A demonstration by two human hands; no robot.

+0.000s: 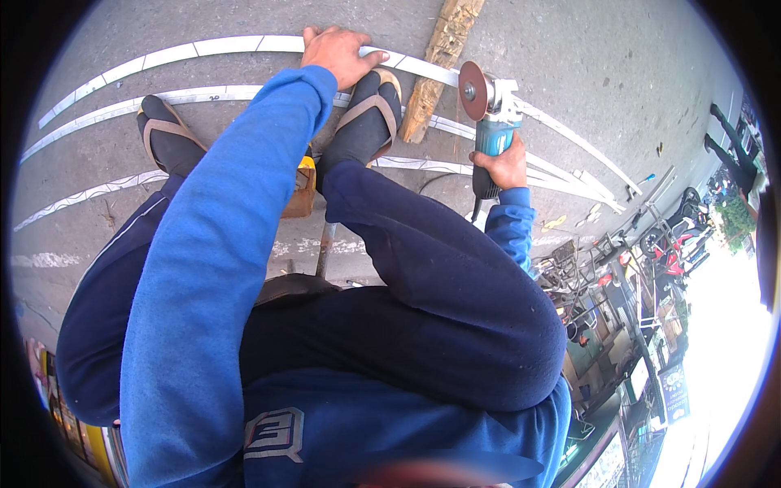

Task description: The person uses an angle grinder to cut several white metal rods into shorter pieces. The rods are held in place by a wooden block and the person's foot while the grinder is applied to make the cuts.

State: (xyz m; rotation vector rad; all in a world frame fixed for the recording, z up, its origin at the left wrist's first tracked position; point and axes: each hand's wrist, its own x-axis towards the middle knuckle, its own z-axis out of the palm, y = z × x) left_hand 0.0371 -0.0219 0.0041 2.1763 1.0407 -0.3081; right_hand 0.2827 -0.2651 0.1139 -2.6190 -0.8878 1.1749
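Note:
My right hand (506,165) is wrapped around the body of a teal and black angle grinder (498,137). Its reddish-brown disc (472,91) stands upright beside a long white flat bar (232,45) with dark cross marks; whether they touch, I cannot tell. To the left, my left hand (338,55) grips that bar, thumb along the near side and fingers over the far edge. A rough wooden plank (443,49) lies crosswise under the bar, between my left hand and the grinder. The grinder's cord trails down from its rear end.
Two more pale bars, a marked one (85,116) and another (89,195), lie nearer on the pavement. My sandalled feet rest by them. A yellow and brown object (301,189) sits between my legs. At the right are metal frames (573,264) and a red motorcycle (674,254).

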